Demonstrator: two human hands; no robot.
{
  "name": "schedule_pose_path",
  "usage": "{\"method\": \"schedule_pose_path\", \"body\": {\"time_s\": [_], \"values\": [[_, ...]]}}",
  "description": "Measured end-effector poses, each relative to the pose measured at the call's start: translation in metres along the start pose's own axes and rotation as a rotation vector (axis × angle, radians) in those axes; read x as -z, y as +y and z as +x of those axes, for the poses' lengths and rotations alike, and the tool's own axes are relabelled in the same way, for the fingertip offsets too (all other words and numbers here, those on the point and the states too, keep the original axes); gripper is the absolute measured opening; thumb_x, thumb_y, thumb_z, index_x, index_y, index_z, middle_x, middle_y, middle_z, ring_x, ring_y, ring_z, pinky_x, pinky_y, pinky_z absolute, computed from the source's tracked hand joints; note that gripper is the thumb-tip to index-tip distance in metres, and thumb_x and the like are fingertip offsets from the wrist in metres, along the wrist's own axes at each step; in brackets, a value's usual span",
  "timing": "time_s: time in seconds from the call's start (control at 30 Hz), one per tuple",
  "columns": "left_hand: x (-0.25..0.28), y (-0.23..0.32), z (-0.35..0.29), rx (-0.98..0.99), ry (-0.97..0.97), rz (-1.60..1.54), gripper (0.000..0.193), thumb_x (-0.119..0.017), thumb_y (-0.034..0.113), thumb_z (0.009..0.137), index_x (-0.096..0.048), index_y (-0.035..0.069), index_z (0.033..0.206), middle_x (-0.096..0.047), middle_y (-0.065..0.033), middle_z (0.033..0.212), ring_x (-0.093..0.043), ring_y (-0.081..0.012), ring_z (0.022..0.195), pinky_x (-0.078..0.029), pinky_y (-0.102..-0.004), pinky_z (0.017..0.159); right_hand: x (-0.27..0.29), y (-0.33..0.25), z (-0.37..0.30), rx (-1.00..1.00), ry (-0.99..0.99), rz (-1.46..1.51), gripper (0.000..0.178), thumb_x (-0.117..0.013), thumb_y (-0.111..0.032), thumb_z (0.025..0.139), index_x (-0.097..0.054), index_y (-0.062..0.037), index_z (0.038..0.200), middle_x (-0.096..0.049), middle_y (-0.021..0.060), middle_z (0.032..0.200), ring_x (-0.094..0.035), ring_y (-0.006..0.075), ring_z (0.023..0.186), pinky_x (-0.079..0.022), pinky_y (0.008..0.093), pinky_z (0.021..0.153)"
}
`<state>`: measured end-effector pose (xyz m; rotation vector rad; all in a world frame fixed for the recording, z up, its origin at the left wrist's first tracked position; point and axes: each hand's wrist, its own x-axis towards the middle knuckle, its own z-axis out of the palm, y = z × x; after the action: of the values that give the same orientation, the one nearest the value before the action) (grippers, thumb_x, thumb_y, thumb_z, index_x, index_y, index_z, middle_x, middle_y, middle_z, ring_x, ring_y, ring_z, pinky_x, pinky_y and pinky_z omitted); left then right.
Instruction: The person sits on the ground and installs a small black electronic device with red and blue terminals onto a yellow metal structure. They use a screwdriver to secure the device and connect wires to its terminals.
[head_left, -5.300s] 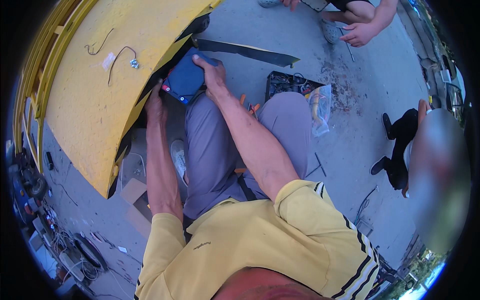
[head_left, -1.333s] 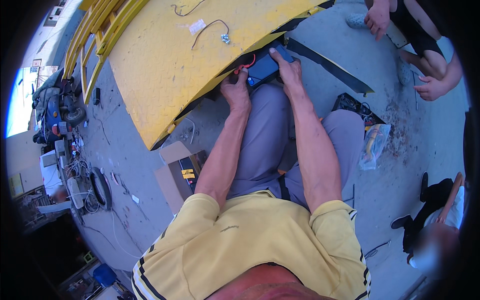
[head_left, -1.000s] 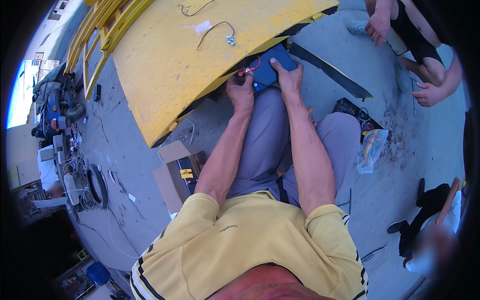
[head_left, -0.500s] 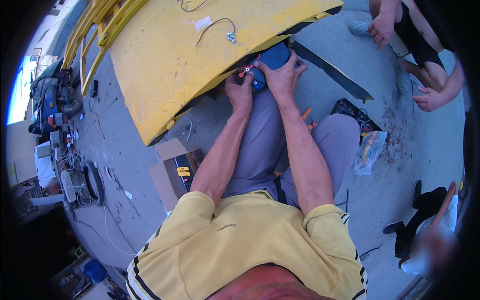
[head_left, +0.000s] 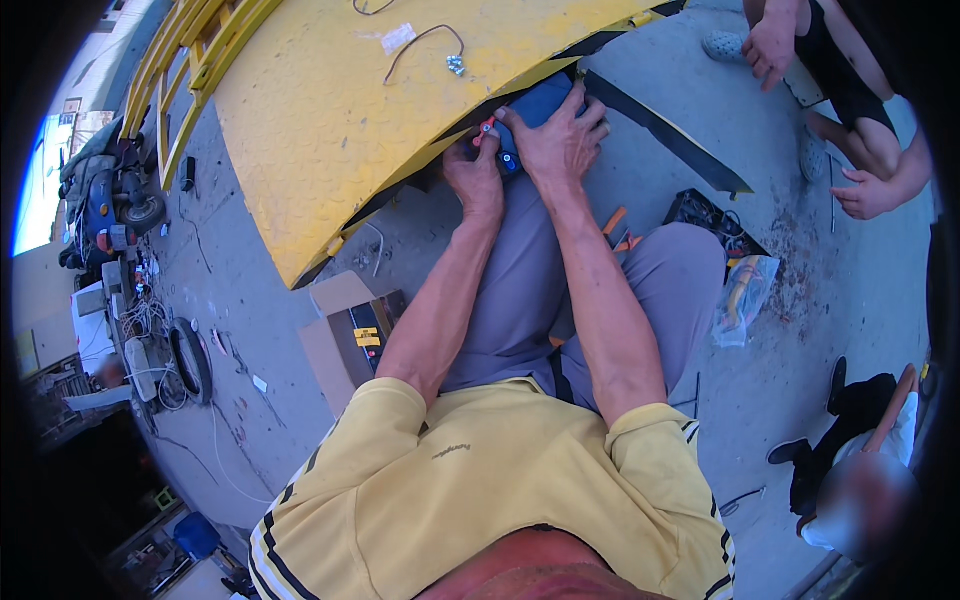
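Note:
A dark blue, box-shaped battery [head_left: 541, 100] sits partly under the raised edge of the yellow steel platform [head_left: 330, 130]. On its near side shows a round metal terminal on blue [head_left: 509, 162]. My left hand [head_left: 475, 185] is closed at the platform's edge, thumb and fingers on a red cable end [head_left: 487, 130] beside the battery. My right hand [head_left: 560, 140] lies bent over the battery's right part, its thumb reaching toward the red cable end. The left fingertips are partly hidden under the platform.
On the platform lie a loose brown wire [head_left: 425, 45] and small bolts [head_left: 456, 65]. An open cardboard box [head_left: 335, 335] stands left of my legs. Orange-handled pliers [head_left: 615, 225], a black tool case [head_left: 705, 215] and a plastic bag [head_left: 745, 300] are to the right. Other people [head_left: 860, 190] sit at right.
Both hands have shifted slightly up and left with the red cable end, which sits nearer the platform's edge. My right thumb has moved left, toward the cable end.

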<state>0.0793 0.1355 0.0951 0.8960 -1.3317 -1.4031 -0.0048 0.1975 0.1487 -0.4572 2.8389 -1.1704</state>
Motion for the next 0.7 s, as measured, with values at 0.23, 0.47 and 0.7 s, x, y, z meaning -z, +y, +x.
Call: {"method": "schedule_pose_path", "body": {"time_s": [0.23, 0.47, 0.7], "values": [[0.007, -0.023, 0.003, -0.033, 0.026, 0.079, 0.024, -0.081, 0.009, 0.089, -0.069, 0.000, 0.107, -0.071, -0.0038, 0.101, -0.063, -0.0108, 0.087, -0.054, -0.0265, 0.078, -0.007, 0.001, -0.001, 0.127, -0.037, 0.045, 0.111, -0.091, -0.049, 0.069, -0.037, -0.0060, 0.156, -0.035, 0.0207, 0.151, -0.030, 0.0462, 0.140, -0.046, 0.0684, 0.094], [0.005, -0.016, 0.002, -0.005, -0.010, 0.054, 0.027, -0.081, 0.009, 0.090, -0.069, 0.000, 0.112, -0.071, -0.0049, 0.105, -0.064, -0.0110, 0.090, -0.054, -0.0274, 0.081, -0.001, -0.007, 0.001, 0.037, -0.067, 0.124, 0.107, -0.091, -0.039, 0.067, -0.039, -0.0102, 0.155, -0.035, 0.0178, 0.154, -0.029, 0.0453, 0.143, -0.041, 0.0717, 0.099], [0.002, -0.008, -0.001, 0.065, -0.031, -0.078, 0.032, -0.080, 0.005, 0.089, -0.068, 0.000, 0.119, -0.070, -0.0057, 0.114, -0.065, -0.0128, 0.096, -0.054, -0.0287, 0.081, 0.001, -0.009, 0.000, 0.023, -0.056, 0.142, 0.107, -0.092, -0.038, 0.065, -0.040, -0.0109, 0.155, -0.036, 0.0181, 0.154, -0.030, 0.0454, 0.143, -0.041, 0.0697, 0.102]]}}
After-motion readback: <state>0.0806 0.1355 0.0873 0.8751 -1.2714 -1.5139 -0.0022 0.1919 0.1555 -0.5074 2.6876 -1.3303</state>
